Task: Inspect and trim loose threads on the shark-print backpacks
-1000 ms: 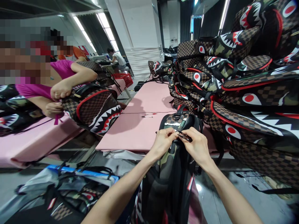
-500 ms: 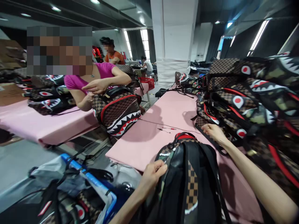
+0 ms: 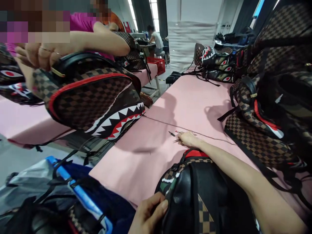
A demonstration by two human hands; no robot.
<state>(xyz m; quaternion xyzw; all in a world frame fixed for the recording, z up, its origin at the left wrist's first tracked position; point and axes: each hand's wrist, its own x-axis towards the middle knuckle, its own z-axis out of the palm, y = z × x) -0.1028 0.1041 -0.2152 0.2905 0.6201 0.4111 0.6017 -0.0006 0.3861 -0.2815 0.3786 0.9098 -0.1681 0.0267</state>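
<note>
Your left hand (image 3: 148, 213) pinches the side seam of the black and camouflage backpack (image 3: 195, 198), thumb pressed against curled fingers; the bag stands at the near edge of the pink table (image 3: 146, 152), partly over it. Your right hand (image 3: 188, 139) lies flat farther in, near the table's middle, fingers closed loosely over a small dark tool (image 3: 175, 140) beside two pens (image 3: 172, 133); whether you truly grip the tool cannot be told.

A thin seam line (image 3: 185, 129) crosses the pink covering from the left edge toward the right. Along the right edge a heap of checkered backpacks (image 3: 265, 107) with shark-mouth prints rises high, and more of them (image 3: 214, 61) sit at the far end.

Across the gap on your left, another person's hands (image 3: 36, 55) hold a brown checkered backpack (image 3: 92, 97) at the edge of a second pink table (image 3: 26, 123). Below, between the tables, a blue-rimmed bin (image 3: 80, 191) holds more bags. Farther back stand a red crate (image 3: 159, 65), a wrapped white pillar (image 3: 192, 39) and bright windows (image 3: 153, 6).
</note>
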